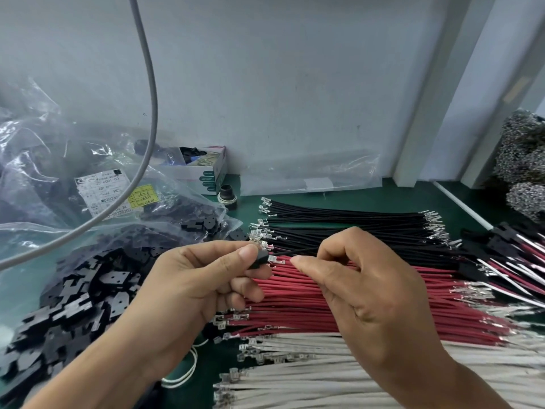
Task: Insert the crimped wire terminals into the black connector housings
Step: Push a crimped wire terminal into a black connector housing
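My left hand (203,278) pinches a small black connector housing (260,259) between thumb and forefinger. My right hand (368,287) pinches a black wire (298,251) whose crimped terminal meets the housing's right end. Below and behind the hands lie rows of crimped wires: black wires (348,222), red wires (309,305) and white wires (309,376). A heap of loose black housings (79,293) spills from a plastic bag at the left.
Clear plastic bags (44,178) with labels sit at the back left, a small open box (203,169) behind them. A grey cable (150,93) hangs across the left. Finished assemblies (513,255) lie at the right, terminal bundles (525,160) beyond. The table is green (247,208).
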Demonstrator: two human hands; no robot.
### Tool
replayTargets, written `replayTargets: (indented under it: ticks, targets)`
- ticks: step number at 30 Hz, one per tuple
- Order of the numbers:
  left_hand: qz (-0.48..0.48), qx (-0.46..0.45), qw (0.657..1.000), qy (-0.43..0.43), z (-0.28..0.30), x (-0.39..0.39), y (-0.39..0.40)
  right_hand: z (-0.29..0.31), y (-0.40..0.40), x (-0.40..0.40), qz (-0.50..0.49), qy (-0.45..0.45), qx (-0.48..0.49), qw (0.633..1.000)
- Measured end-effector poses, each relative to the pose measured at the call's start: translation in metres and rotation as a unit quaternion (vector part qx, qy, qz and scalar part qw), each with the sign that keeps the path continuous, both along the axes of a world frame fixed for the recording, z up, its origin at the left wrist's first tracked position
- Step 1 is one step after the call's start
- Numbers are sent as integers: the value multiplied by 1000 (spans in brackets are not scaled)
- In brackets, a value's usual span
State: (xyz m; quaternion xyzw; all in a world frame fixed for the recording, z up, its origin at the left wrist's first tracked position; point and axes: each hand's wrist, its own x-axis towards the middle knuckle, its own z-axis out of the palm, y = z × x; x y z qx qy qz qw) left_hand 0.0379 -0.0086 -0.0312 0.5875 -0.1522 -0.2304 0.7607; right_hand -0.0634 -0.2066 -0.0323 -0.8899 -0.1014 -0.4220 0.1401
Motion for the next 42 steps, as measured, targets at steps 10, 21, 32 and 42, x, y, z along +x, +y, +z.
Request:
replayTargets:
  ticks: [10, 21, 32, 42]
  targets:
    - [-12, 5, 1000, 14, 4, 2, 4, -2, -4, -1, 6, -15, 16, 1000]
    - [-22, -7, 999, 33, 1, 1, 2, 0, -3, -1, 22, -20, -1, 1000]
    - [-23, -1, 999, 32, 0, -1, 1, 1, -1, 0, 23, -3, 0, 1000]
    - [68, 129, 955, -260, 3, -15, -3, -3, 3, 2, 13, 72, 56, 996]
